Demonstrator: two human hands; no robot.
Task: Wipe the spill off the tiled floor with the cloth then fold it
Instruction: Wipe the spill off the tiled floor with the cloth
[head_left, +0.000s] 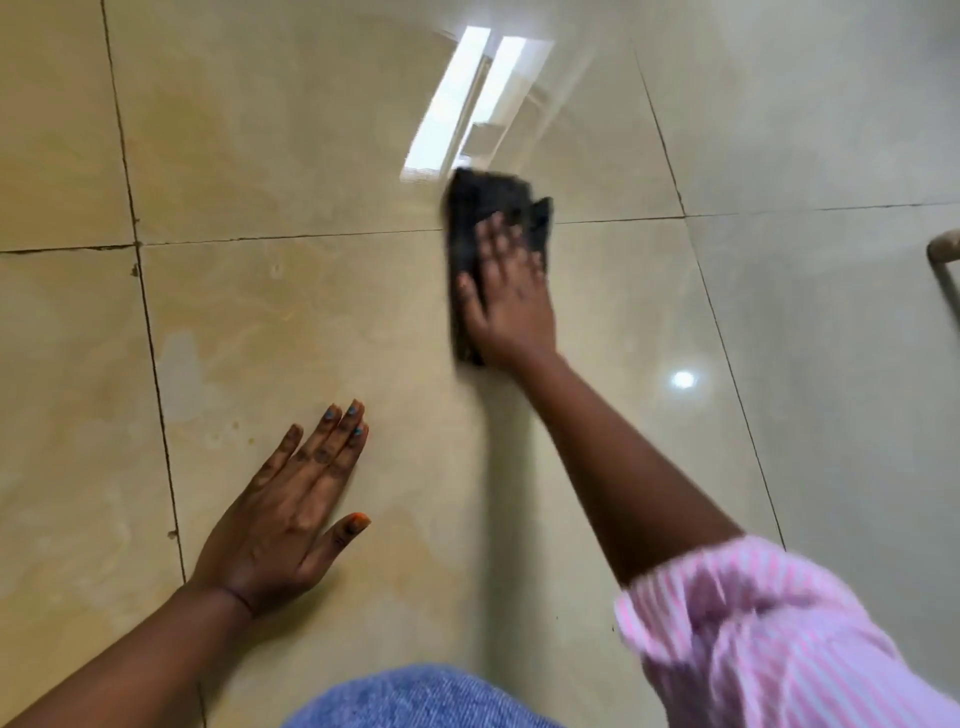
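Observation:
A dark cloth lies flat on the glossy beige tiled floor, across a grout line near the middle of the view. My right hand presses down on the cloth's near half with fingers spread; the cloth and hand are motion-blurred. My left hand rests palm down on the tile to the lower left, fingers together, holding nothing. A faint pale wet-looking patch shows on the tile left of my left hand. No clear puddle is visible around the cloth.
A bent tan leg of some furniture pokes in at the right edge. My knee in blue denim is at the bottom centre. Dark grout lines cross the floor, and a bright window reflection lies just beyond the cloth.

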